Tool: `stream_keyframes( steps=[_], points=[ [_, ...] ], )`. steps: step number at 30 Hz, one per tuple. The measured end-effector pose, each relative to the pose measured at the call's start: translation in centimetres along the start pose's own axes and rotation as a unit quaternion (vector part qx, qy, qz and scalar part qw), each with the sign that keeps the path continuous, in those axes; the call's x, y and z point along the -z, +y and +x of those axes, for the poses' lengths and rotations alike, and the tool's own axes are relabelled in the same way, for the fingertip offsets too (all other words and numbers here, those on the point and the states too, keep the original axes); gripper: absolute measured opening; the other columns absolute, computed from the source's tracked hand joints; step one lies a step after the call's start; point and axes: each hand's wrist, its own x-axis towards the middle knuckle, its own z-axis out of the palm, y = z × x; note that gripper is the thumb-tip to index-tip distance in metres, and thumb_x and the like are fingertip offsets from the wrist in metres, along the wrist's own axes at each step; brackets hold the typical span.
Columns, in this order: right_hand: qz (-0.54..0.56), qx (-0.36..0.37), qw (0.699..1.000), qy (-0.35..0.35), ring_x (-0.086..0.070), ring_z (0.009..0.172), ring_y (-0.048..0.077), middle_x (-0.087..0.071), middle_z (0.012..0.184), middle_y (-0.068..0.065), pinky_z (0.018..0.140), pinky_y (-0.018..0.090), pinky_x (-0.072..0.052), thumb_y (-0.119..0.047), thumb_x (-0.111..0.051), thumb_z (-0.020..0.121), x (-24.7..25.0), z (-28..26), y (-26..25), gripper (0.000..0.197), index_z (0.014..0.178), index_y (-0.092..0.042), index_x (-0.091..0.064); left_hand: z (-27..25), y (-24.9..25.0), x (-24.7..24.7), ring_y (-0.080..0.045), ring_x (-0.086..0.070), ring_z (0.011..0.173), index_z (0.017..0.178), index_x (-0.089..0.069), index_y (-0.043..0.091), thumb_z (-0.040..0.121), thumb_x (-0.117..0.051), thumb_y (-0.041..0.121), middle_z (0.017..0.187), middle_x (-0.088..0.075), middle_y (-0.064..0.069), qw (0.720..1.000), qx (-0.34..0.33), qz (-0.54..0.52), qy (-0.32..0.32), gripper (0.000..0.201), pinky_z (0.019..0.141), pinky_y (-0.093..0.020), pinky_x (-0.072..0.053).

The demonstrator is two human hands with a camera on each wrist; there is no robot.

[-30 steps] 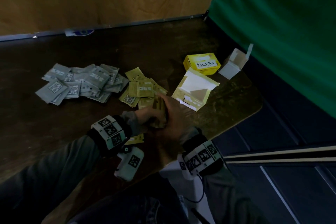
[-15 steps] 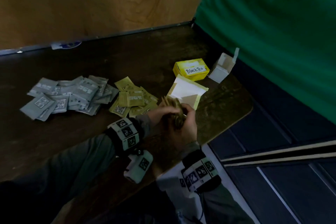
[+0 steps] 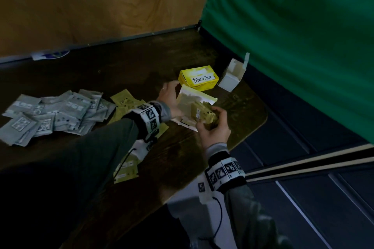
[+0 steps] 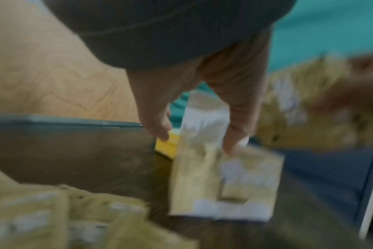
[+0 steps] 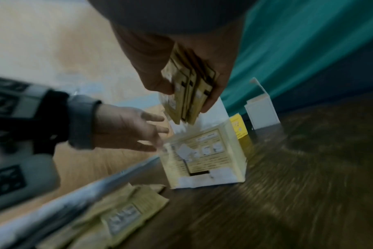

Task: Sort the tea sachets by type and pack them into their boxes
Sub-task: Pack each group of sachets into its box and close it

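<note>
My right hand grips a stack of yellow sachets edge-down just above the open pale yellow box; the right wrist view has the yellow sachets hanging over the box's mouth. My left hand reaches to the box's left side with straight, spread fingers and holds nothing. In the blurred left wrist view the raised lid stands between its fingers and thumb. A grey sachet pile and loose yellow sachets lie to the left.
A bright yellow box labelled Black Tea stands just behind the open box, with an open white box to its right by the green curtain. The table's rounded right edge is close. One yellow sachet lies under my left forearm.
Both hands were together near the front edge squaring the yellow stack. The right hand has since carried the stack up to the open box, and the left hand has let go and reached the box.
</note>
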Motion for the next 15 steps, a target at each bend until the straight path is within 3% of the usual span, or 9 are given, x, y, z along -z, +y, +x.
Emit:
stream_keyframes(
  steps=[2, 4, 7, 9, 12, 15],
  points=[
    [-0.039, 0.050, 0.998, -0.015, -0.064, 0.091, 0.016, -0.065, 0.102, 0.001, 0.081, 0.024, -0.053, -0.009, -0.071, 0.072, -0.2, 0.6, 0.1, 0.046, 0.114, -0.018, -0.055, 1.0, -0.2, -0.2, -0.031, -0.027, 0.137, 0.148, 0.002, 0.019, 0.055, -0.088, 0.017, 0.152, -0.019, -0.013, 0.995, 0.015, 0.050, -0.081, 0.129, 0.110, -0.044, -0.033],
    [-0.081, 0.098, 0.991, -0.034, -0.065, 0.095, 0.020, -0.066, 0.105, 0.005, 0.085, 0.028, -0.054, -0.008, -0.071, 0.072, -0.3, 1.0, 0.2, 0.046, 0.115, -0.015, -0.056, 1.5, -0.3, -0.3, -0.033, -0.037, 0.133, 0.147, 0.009, 0.024, 0.057, -0.087, 0.010, 0.150, -0.027, -0.014, 0.989, 0.022, 0.070, -0.129, 0.132, 0.105, -0.046, -0.040],
    [-0.156, 0.110, 0.979, -0.071, -0.062, 0.103, 0.023, -0.064, 0.113, 0.008, 0.090, 0.030, -0.051, -0.010, -0.072, 0.074, -0.1, 2.1, 0.1, 0.050, 0.121, -0.013, -0.053, 1.6, -0.4, -0.3, -0.031, -0.041, 0.129, 0.146, -0.012, 0.016, 0.062, -0.084, 0.016, 0.143, -0.038, -0.013, 0.982, 0.005, 0.125, -0.142, 0.110, 0.103, -0.044, -0.041],
    [-0.232, 0.076, 0.962, -0.121, -0.061, 0.104, 0.030, -0.061, 0.115, 0.010, 0.089, 0.040, -0.052, -0.011, -0.069, 0.077, 0.1, 2.6, -0.1, 0.052, 0.125, -0.018, -0.048, 0.9, -0.8, -1.1, -0.028, -0.036, 0.131, 0.143, -0.023, 0.015, 0.060, -0.085, 0.029, 0.143, -0.035, -0.008, 0.980, 0.006, 0.139, -0.140, 0.104, 0.108, -0.043, -0.035],
    [-0.342, 0.020, 0.917, -0.205, -0.059, 0.106, 0.037, -0.059, 0.116, 0.013, 0.087, 0.048, -0.052, -0.015, -0.067, 0.079, 0.0, 3.1, -0.6, 0.056, 0.126, -0.023, -0.038, -1.0, -1.3, -3.0, -0.029, -0.034, 0.130, 0.138, -0.029, 0.010, 0.054, -0.084, 0.043, 0.139, -0.037, -0.009, 0.990, 0.009, 0.099, -0.099, 0.105, 0.108, -0.043, -0.033],
    [-0.378, -0.060, 0.883, -0.273, -0.056, 0.111, 0.037, -0.057, 0.118, 0.014, 0.093, 0.051, -0.048, -0.013, -0.071, 0.075, -0.9, 3.5, -1.5, 0.066, 0.127, -0.021, -0.030, -3.1, -1.3, -4.5, -0.033, -0.031, 0.131, 0.135, -0.032, 0.003, 0.056, -0.085, 0.044, 0.138, -0.036, -0.015, 0.992, -0.021, 0.099, -0.078, 0.104, 0.108, -0.039, -0.031]
  ],
)
